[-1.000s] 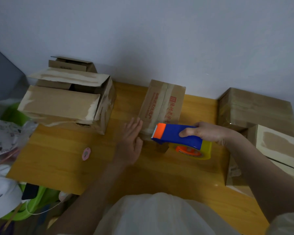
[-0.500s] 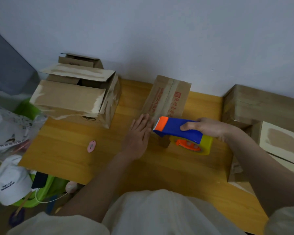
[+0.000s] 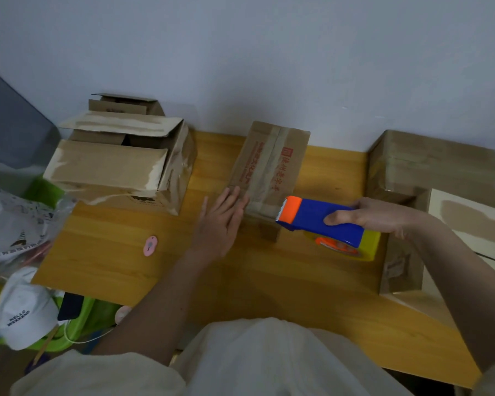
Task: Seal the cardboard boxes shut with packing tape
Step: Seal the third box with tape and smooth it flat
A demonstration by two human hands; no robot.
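Blue tape dispenser [image 3: 320, 221] in right grip [image 3: 375, 217]; flat left hand [image 3: 222, 224] presses box [image 3: 269, 172].

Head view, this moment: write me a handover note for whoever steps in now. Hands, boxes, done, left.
Left hand: open, fingers flat against the near end of the small printed box.
Right hand: grip on the blue tape dispenser, its orange blade end at that box's near edge.
Done: a tape strip runs along the small box's top seam; the right rear box looks taped.
Left: cut and press down the tape end; the large left box has open flaps.
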